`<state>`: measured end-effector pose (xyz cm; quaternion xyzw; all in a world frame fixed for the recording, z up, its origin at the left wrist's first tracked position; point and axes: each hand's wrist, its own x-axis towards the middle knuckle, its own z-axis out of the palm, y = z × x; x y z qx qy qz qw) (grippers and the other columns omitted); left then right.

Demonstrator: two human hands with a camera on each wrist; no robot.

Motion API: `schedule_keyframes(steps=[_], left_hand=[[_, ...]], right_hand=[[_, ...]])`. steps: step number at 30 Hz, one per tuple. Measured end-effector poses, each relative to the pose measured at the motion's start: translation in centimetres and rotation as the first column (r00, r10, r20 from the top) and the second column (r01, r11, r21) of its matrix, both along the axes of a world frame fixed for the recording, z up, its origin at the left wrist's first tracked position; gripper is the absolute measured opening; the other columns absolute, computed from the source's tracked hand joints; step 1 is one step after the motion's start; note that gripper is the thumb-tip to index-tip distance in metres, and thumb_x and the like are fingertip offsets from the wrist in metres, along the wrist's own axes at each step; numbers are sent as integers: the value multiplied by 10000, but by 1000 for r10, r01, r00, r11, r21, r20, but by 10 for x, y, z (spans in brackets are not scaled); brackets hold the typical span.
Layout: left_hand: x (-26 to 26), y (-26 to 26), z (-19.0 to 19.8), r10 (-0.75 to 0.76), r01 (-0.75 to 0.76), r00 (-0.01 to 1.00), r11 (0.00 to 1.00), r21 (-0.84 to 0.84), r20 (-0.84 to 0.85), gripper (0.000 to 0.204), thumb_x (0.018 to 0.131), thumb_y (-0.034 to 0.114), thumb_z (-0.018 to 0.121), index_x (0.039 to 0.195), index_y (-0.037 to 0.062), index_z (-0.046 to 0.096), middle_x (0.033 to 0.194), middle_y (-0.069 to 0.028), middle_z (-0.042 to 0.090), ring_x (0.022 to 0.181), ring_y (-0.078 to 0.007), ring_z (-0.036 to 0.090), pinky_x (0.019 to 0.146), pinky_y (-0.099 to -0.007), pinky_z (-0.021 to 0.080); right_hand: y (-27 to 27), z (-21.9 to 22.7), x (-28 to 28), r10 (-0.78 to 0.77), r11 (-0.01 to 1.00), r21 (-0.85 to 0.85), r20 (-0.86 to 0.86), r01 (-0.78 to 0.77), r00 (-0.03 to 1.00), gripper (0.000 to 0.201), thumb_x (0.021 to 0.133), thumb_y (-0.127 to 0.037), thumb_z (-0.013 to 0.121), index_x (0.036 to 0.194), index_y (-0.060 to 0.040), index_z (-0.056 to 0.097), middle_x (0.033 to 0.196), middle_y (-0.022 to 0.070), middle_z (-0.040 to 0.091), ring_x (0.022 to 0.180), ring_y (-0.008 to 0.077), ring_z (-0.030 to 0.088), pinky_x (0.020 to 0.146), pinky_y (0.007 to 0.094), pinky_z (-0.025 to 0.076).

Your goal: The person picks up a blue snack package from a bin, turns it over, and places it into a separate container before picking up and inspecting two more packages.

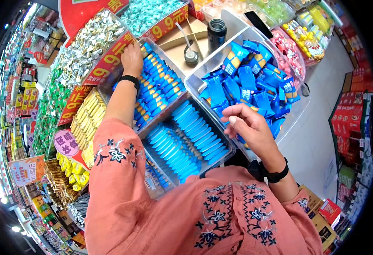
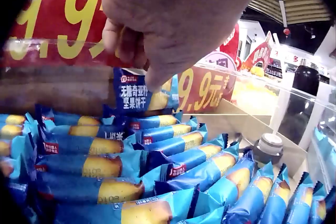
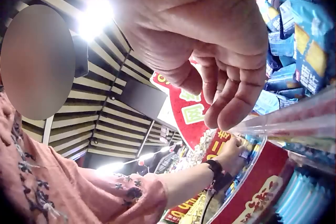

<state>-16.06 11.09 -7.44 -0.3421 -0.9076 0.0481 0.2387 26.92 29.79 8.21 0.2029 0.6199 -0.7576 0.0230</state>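
My left hand [image 1: 132, 59] reaches into the far left corner of a clear bin where blue biscuit packets [image 1: 163, 85] stand in rows. In the left wrist view, its thumb and fingers pinch the top edge of one upright blue biscuit packet [image 2: 134, 95] at the bin's back wall. The right hand [image 1: 251, 127] hovers over the near edge of a clear tub [image 1: 190, 80] heaped with loose blue packets [image 1: 241, 80]. Its fingers are loosely bent, with nothing between them in the right wrist view.
Light-blue packets [image 1: 199, 131] fill the nearer bin. Red price signs [image 1: 110, 59] and wrapped sweets [image 1: 103, 32] line the left. Behind, a dark flask [image 1: 217, 34] and its cup-like lid [image 1: 191, 57] stand in a cardboard-coloured compartment. A phone-like dark slab [image 1: 258, 24] lies past the tub.
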Motion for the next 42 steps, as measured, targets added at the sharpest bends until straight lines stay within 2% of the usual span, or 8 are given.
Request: schedule_keyframes(steps=[8, 11, 16, 17, 19, 23, 30, 42], left_hand=[[0, -3, 8, -31, 19, 971, 999, 51, 238, 173, 921, 142, 521, 1051, 73, 612, 1060, -179, 675, 1028, -371, 658, 778, -513, 551], [2, -1, 32, 104, -134, 901, 990, 43, 422, 245, 907, 215, 550, 1088, 61, 611, 1095, -189, 682, 1029, -397, 659, 828, -527, 536], [4, 2, 98, -304, -237, 597, 817, 525, 742, 462, 893, 349, 691, 1196, 3, 644, 943, -134, 728, 828, -217, 683, 755, -351, 537], [42, 8, 144, -350, -242, 587, 785, 571, 730, 434, 929, 331, 681, 1192, -11, 631, 942, -74, 706, 781, -107, 619, 709, -251, 506], [110, 13, 207, -490, -297, 536, 653, 697, 688, 408, 947, 322, 664, 1207, 9, 626, 961, -60, 698, 774, -86, 613, 668, -220, 481], [202, -2, 249, -636, -257, 512, 528, 810, 577, 381, 995, 293, 611, 1260, 18, 602, 1026, -70, 667, 798, -80, 599, 632, -205, 456], [306, -31, 191, -705, -549, 256, 457, 700, 661, 296, 1009, 252, 597, 1227, 54, 614, 982, -50, 681, 768, -74, 612, 645, -191, 438], [364, -68, 144, -712, -604, 180, 465, 647, 679, 321, 1007, 288, 601, 1216, 45, 593, 978, -41, 669, 780, -76, 613, 636, -209, 445]], right_hand=[[-1, -1, 3, 10, 1000, -12, 0, -10, 1000, 248, 1019, -168, 538, 1202, -10, 591, 1049, 63, 666, 818, 94, 624, 715, 249, 518], [5, 6, 5, 23, 999, 36, -28, -21, 999, 242, 1014, -169, 540, 1187, -11, 598, 1037, 59, 662, 816, 97, 628, 719, 253, 522], [35, 34, 2, 10, 985, 173, -74, 3, 997, 287, 964, -177, 598, 1184, 7, 597, 993, 46, 652, 791, 109, 648, 653, 268, 537], [45, 41, -3, 24, 968, 251, -95, 0, 995, 296, 962, -180, 595, 1186, 14, 596, 986, 50, 654, 780, 113, 650, 637, 268, 540], [68, 51, -16, 70, 920, 392, -128, -14, 989, 321, 959, -192, 589, 1191, 30, 594, 978, 64, 659, 766, 123, 659, 610, 268, 547], [115, 46, -61, 136, 808, 584, -53, -80, 989, 381, 963, -217, 576, 1232, 52, 591, 1002, 99, 670, 795, 162, 686, 634, 280, 564], [139, 7, -107, 97, 747, 649, 109, -144, 989, 298, 929, -192, 580, 1092, 57, 593, 936, 142, 691, 760, 219, 730, 590, 337, 588], [125, -11, -119, 35, 661, 738, 150, -135, 988, 264, 898, -232, 645, 1006, 5, 605, 846, 99, 668, 708, 169, 681, 506, 299, 536]])
